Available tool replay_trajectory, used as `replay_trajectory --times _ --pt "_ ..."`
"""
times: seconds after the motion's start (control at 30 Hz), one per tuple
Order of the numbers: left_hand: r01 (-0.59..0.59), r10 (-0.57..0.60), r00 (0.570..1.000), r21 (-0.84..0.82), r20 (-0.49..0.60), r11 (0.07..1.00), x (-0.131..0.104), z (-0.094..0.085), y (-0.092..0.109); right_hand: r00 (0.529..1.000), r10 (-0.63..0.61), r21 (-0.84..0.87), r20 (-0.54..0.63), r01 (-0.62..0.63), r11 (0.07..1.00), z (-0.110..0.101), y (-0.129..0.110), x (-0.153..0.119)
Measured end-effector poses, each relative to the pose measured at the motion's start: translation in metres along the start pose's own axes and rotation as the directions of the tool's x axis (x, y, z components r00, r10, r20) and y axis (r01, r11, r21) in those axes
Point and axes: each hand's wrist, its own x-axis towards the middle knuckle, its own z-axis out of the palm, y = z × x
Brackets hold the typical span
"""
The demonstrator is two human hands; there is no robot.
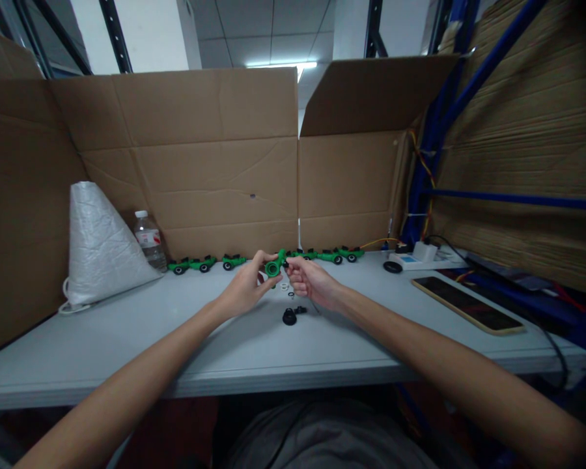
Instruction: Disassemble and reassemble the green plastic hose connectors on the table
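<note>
My left hand [248, 284] grips a green toy car body [273, 268] by its edge, with a round opening facing me. The fingers of my right hand [313, 281] are pinched around a small black part [286, 264] against the right side of the green body; its exact kind is too small to tell. Beneath my hands, a black wheel [289, 317] lies on the white table beside a small black piece [300, 310]. Some tiny white and black rings [291, 294] lie just behind it.
Several green toy cars [233, 262] line the table's back, before a cardboard wall [215, 182]. At left stand a silver bag [100, 241] and a water bottle [149, 240]. At right are a phone [463, 303], a power strip [424, 260] and a black ring [392, 267].
</note>
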Motion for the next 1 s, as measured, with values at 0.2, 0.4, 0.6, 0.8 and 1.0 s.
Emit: replay_trajectory --times 0.2,0.4,0.6,0.8,1.0 --pt "0.012 -0.012 1.000 0.001 0.003 1.000 0.0005 0.0003 -0.0010 0.999 -0.030 -0.009 -0.013 0.030 1.000 0.0002 0.0004 -0.0003" --pt "0.016 -0.016 1.000 0.004 0.014 1.000 0.0003 0.0004 -0.0025 0.999 -0.049 -0.018 -0.010 0.049 0.999 -0.0002 -0.0001 -0.0002" --pt "0.015 -0.015 1.000 0.020 0.010 1.000 -0.0002 -0.0004 -0.0001 0.998 -0.064 -0.036 -0.010 0.064 0.997 0.0019 -0.0030 -0.0030" --pt "0.016 -0.016 1.000 -0.004 0.013 1.000 -0.0003 -0.0003 0.0002 0.994 -0.107 -0.073 -0.018 0.105 0.992 0.0000 -0.0009 -0.0020" --pt "0.015 -0.015 1.000 0.003 0.015 1.000 -0.0005 -0.0001 0.0002 0.993 -0.116 -0.099 -0.018 0.113 0.989 -0.0011 0.0000 -0.0019"
